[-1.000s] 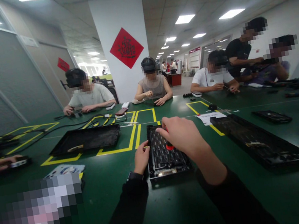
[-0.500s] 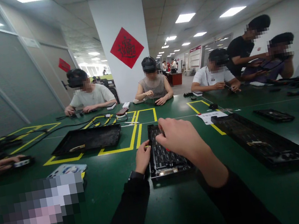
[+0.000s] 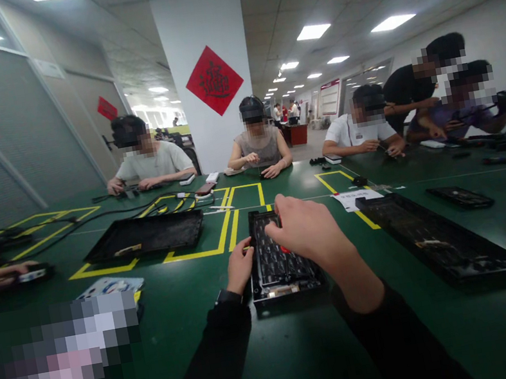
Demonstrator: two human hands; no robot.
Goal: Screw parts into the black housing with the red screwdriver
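An open black plastic housing (image 3: 277, 303) lies in front of me, with rows of dark raised shapes inside and a pale strip at its near end. My left hand (image 3: 240, 267) grips its left edge, thumb and fingers closed on the rim. Above the housing, my right hand (image 3: 312, 231) is closed in a pinch around a red-handled screwdriver (image 3: 285, 249). Most of the handle is behind my fingers. The dark shaft points down into the housing; its tip is too small to make out.
Larger black trays lie at left (image 3: 144, 238) and right (image 3: 442, 234), with a small black panel (image 3: 460, 196) farther right. A paper sheet (image 3: 358, 199) touches the right tray. Cables (image 3: 93, 224) cross the far left. Several people sit opposite; another person's hand (image 3: 8, 275) is at left.
My right hand has turned slightly, and more red shows by its fingers. My left hand keeps its place on the rim. The view has shifted a little.
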